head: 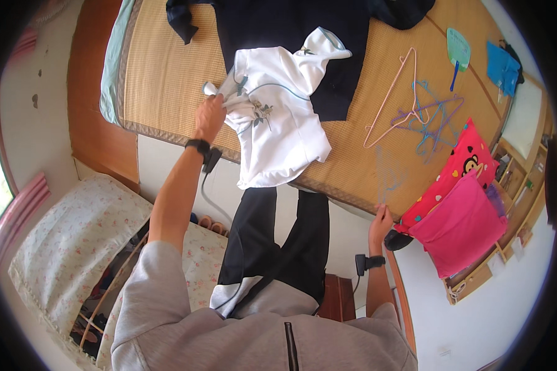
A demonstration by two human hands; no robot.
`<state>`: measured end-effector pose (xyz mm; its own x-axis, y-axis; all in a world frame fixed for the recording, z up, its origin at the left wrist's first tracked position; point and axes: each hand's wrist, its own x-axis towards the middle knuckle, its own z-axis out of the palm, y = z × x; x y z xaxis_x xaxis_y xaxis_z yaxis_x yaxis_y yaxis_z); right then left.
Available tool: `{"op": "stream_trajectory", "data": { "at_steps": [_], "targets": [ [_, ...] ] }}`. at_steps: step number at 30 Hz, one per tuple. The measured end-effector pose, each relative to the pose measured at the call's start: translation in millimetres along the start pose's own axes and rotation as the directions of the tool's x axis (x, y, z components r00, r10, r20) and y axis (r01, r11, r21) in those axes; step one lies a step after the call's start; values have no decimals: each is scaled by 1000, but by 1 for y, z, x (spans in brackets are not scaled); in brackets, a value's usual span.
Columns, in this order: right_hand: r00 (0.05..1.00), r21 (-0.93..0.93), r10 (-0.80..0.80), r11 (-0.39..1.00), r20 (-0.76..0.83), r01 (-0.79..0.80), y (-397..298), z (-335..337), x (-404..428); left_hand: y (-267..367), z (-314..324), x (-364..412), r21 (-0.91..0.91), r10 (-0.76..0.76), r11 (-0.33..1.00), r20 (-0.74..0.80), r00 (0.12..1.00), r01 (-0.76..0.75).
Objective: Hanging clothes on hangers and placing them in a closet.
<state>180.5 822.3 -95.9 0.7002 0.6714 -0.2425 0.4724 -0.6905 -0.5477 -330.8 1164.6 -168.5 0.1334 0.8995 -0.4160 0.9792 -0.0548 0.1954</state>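
Note:
My left hand (210,117) grips the sheer-looking edge of a white garment (283,134) with blue-green piping and a printed flower. The garment is rumpled and lies partly over a dark navy garment (341,88), its lower end hanging past the bed's edge. Off to the right, my right hand (381,222) pinches the end of a pale, thin wire-like thing, seemingly a clothes hanger (390,178), blurred over the mat. Beyond it lie a pink plastic hanger (391,96) and several blue and purple hangers (429,116) in a tangle.
A woven mat (167,79) covers the bed. Towards the right are a green hand fan (458,50), a blue cloth item (502,68), a red patterned pillow (445,181), a pink pillow (464,227) and a wooden shelf (513,252). A floral-covered rack (74,232) stands at left.

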Motion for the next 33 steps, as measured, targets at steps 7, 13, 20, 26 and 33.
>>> {"op": "stream_trajectory", "data": {
  "at_steps": [7, 13, 20, 26, 33],
  "targets": [
    [648, 128, -599, 773, 470, 621, -239, -8, 50, 32, -51, -83, -125, 110, 977, -411, 905, -175],
    [233, 253, -808, 421, 541, 871, -398, 50, 74, 36, -69, -114, -236, 130, 925, -542, 830, -299],
    [-20, 232, -806, 146, 592, 962, -481, 102, 69, 27, -71, -128, -277, 164, 886, -564, 810, -373],
    [-27, 260, -803, 161, 595, 952, -508, 103, 59, 10, -68, -139, -319, 121, 884, -550, 827, -342],
    [-118, 242, -626, 116, 771, 963, -515, 119, 53, -6, -66, -144, -347, 57, 902, -492, 868, -256]
  ]
}}
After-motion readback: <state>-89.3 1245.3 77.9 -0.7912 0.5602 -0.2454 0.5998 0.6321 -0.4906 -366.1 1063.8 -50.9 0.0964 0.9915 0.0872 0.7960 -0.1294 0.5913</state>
